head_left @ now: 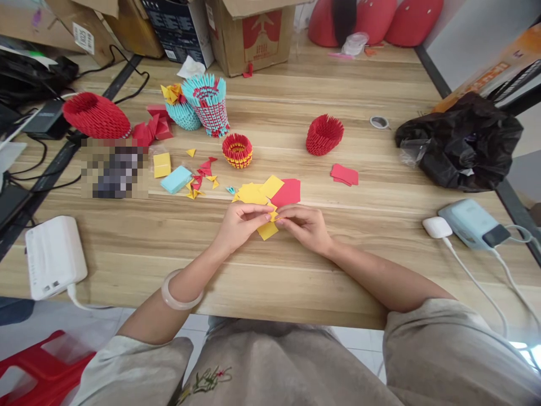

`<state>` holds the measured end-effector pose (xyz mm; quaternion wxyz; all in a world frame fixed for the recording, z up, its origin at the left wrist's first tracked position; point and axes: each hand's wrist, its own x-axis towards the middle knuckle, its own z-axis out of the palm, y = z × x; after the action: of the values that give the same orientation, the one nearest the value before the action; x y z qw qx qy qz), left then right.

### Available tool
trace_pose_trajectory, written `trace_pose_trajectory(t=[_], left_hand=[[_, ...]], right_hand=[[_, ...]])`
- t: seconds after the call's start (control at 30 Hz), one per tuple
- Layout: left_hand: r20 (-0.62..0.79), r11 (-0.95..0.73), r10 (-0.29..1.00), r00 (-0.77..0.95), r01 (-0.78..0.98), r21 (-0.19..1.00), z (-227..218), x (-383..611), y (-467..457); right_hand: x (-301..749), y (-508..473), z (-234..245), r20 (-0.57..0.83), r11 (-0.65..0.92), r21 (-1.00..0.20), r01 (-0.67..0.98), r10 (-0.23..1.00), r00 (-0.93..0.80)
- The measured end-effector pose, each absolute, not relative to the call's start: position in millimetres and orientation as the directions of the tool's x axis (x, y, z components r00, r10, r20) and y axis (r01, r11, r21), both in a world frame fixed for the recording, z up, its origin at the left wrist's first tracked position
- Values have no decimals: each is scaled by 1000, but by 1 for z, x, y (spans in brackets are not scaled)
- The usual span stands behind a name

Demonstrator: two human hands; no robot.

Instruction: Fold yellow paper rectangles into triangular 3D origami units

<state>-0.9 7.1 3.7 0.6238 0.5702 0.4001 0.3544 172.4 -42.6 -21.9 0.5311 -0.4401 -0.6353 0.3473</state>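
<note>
- Left hand [236, 224]: thumb and fingertips pinch a yellow slip [273, 216].
- Right hand [307, 225]: thumb and fingertips pinch the same slip at its right side.
- Slip: between the hands, on the person's side of the yellow stack [250, 194].
- Yellow sheet [267, 231]: nearer the person than the stack.
- Red sheets [288, 193]: right of the stack, touching it.
- Blue piece [230, 190]: just left of the stack.
- Blue sheets [176, 179]: farther left of the stack.
- Small bowl [237, 152]: beyond the stack.
- Red bowl [325, 135]: beyond the stack, to the right.
</note>
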Motion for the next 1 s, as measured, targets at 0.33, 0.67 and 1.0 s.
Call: trace_pose_trajectory(t=[0.33, 0.67, 1.0], left_hand=[[22, -66, 900, 436, 86, 994, 3, 0, 4], [73, -150, 898, 435, 144, 978, 3, 0, -1], [11, -64, 920, 393, 122, 990, 5, 3, -4]], right_hand=[[167, -39, -16, 5, 19, -976, -215, 998, 65], [166, -41, -13, -76, -59, -964, -260, 995, 58], [164, -41, -14, -77, -49, -932, -358, 995, 65]])
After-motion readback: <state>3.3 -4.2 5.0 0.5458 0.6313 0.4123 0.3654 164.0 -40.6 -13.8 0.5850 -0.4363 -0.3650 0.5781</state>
